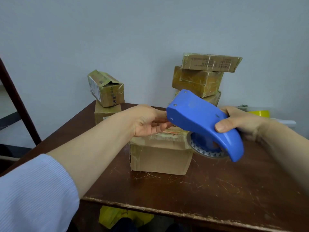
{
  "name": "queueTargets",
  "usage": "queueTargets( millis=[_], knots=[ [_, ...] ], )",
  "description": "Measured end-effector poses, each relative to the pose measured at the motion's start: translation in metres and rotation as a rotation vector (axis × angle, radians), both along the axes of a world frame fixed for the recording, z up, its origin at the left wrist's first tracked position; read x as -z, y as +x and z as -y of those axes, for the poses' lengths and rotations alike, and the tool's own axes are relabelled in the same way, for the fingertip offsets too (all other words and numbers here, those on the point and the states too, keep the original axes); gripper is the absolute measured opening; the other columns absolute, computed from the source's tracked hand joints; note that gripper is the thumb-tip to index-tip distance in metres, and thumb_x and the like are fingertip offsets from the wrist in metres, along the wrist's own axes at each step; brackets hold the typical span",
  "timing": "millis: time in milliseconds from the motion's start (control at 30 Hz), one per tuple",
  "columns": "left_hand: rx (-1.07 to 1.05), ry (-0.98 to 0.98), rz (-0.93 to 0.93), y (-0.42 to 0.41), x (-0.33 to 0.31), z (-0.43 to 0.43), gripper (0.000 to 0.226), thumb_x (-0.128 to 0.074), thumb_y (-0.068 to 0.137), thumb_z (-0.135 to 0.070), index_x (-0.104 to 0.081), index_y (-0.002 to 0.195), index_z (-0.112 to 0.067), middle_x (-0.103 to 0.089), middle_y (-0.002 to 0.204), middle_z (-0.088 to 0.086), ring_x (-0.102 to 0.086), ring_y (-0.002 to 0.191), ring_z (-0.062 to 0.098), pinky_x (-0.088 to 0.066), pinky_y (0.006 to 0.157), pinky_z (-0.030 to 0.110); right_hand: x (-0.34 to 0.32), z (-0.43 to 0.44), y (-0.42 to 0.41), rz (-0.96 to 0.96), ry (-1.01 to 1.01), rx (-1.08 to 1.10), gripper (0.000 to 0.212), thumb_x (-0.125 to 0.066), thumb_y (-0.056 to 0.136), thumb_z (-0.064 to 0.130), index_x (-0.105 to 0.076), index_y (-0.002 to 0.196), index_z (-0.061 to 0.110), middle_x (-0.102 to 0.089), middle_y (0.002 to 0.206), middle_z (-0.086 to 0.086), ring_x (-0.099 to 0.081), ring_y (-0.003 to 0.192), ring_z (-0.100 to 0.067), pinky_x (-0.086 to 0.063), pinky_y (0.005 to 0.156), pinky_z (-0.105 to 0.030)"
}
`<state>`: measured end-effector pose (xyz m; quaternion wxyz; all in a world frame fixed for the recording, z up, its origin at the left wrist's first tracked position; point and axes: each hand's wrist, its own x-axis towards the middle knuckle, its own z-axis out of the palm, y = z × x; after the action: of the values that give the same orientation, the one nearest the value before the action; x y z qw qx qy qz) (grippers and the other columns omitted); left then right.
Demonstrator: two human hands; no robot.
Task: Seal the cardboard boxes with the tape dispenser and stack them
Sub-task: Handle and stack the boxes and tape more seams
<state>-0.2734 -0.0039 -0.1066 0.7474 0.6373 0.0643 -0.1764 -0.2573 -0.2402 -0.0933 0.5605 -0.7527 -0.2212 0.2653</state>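
Note:
A plain cardboard box (159, 156) stands in the middle of the brown table (209, 185). Above its right side my right hand (240, 122) grips the rear of a blue tape dispenser (200, 119), whose tape roll shows underneath. My left hand (148, 122) reaches to the dispenser's front end over the box top, fingers curled there; whether they pinch the tape end is hidden. At the back right, three taped boxes (199, 81) are stacked. At the back left, one small box (107, 88) rests tilted on another (107, 113).
A yellow tape roll (260, 113) lies at the far right behind my right hand. A dark wooden post (20, 104) leans at the left. Something yellow (117, 216) lies on the floor below the table's near edge. A pale wall is close behind.

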Motion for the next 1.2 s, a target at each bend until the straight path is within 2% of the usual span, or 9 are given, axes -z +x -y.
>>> queueTargets(
  millis=[200,300,367,433,500,600,800,1000,1200],
  knots=[
    [-0.036,-0.058,0.100,-0.002,-0.006,-0.001,0.005,-0.063,0.085,0.000,-0.066,0.089,0.002,-0.068,0.065,0.010,-0.059,0.049,0.009,-0.049,0.045,0.014,0.011,0.008,0.005,-0.145,0.246,-0.125,0.059,-0.095,0.025,0.039,-0.072,0.065,0.002,-0.061,0.046,-0.014,-0.059,0.036,-0.020,-0.052,0.040,-0.030],
    [-0.036,-0.075,0.130,-0.003,-0.010,0.000,0.010,-0.057,0.089,0.003,-0.065,0.092,-0.002,-0.067,0.072,0.014,-0.060,0.052,0.011,-0.050,0.045,0.017,0.013,0.005,0.007,-0.274,0.496,-0.311,0.036,-0.053,0.093,0.012,-0.052,0.118,-0.014,-0.069,0.094,-0.028,-0.070,0.085,-0.033,-0.055,0.082,-0.044],
    [-0.033,-0.075,0.131,-0.003,-0.012,0.000,0.013,-0.053,0.093,-0.003,-0.065,0.088,-0.004,-0.064,0.073,0.013,-0.059,0.053,0.013,-0.050,0.046,0.018,0.015,0.012,0.011,-0.231,0.549,-0.319,0.035,-0.033,0.099,0.002,-0.038,0.128,-0.019,-0.062,0.111,-0.033,-0.064,0.101,-0.041,-0.048,0.093,-0.049],
    [-0.009,-0.062,0.094,-0.004,-0.015,0.000,0.016,-0.055,0.092,-0.015,-0.063,0.084,-0.005,-0.060,0.070,0.011,-0.057,0.055,0.014,-0.050,0.046,0.019,0.017,0.004,0.009,-0.248,0.466,-0.353,0.036,-0.053,0.093,0.014,-0.055,0.118,-0.012,-0.071,0.094,-0.024,-0.071,0.086,-0.030,-0.056,0.081,-0.040],
    [0.024,-0.008,0.073,-0.005,-0.016,0.001,0.013,-0.061,0.088,-0.018,-0.061,0.085,-0.005,-0.061,0.066,0.008,-0.055,0.054,0.013,-0.047,0.043,0.018,0.010,0.006,0.009,-0.187,0.293,-0.257,0.046,-0.087,0.057,0.036,-0.074,0.086,0.003,-0.069,0.060,-0.012,-0.068,0.051,-0.018,-0.057,0.053,-0.030],
    [0.020,0.051,0.068,-0.004,-0.015,0.002,0.007,-0.065,0.086,-0.009,-0.061,0.084,-0.003,-0.059,0.059,0.005,-0.051,0.048,0.009,-0.043,0.039,0.015,0.003,0.000,-0.001,-0.098,0.207,-0.043,0.061,-0.095,0.018,0.040,-0.074,0.064,0.006,-0.059,0.041,-0.011,-0.057,0.032,-0.018,-0.051,0.037,-0.026],
    [-0.118,0.127,0.183,-0.002,-0.011,-0.001,0.007,-0.059,0.084,0.005,-0.065,0.083,0.003,-0.063,0.057,0.009,-0.054,0.046,0.013,-0.041,0.039,0.017,-0.003,-0.015,0.002,-0.145,0.132,-0.039,0.062,-0.096,0.011,0.037,-0.072,0.058,0.005,-0.058,0.041,-0.013,-0.056,0.031,-0.021,-0.050,0.035,-0.029],
    [-0.306,0.272,0.285,0.005,-0.008,-0.007,0.017,-0.046,0.084,0.014,-0.061,0.078,0.009,-0.055,0.041,0.008,-0.046,0.035,0.015,-0.039,0.036,0.020,-0.009,-0.025,0.009,-0.192,0.006,-0.015,0.088,-0.097,0.009,0.030,-0.061,0.081,-0.006,-0.061,0.051,-0.018,-0.059,0.037,-0.025,-0.050,0.036,-0.032],
    [-0.462,0.206,0.266,0.018,0.000,-0.040,0.011,-0.064,0.087,-0.001,-0.061,0.078,0.004,-0.055,0.059,0.009,-0.049,0.035,0.008,-0.041,0.037,0.016,-0.014,-0.005,0.016,-0.176,-0.182,-0.033,0.068,-0.096,0.007,0.033,-0.071,0.062,0.001,-0.061,0.053,-0.015,-0.059,0.041,-0.022,-0.050,0.038,-0.030]
  ],
)
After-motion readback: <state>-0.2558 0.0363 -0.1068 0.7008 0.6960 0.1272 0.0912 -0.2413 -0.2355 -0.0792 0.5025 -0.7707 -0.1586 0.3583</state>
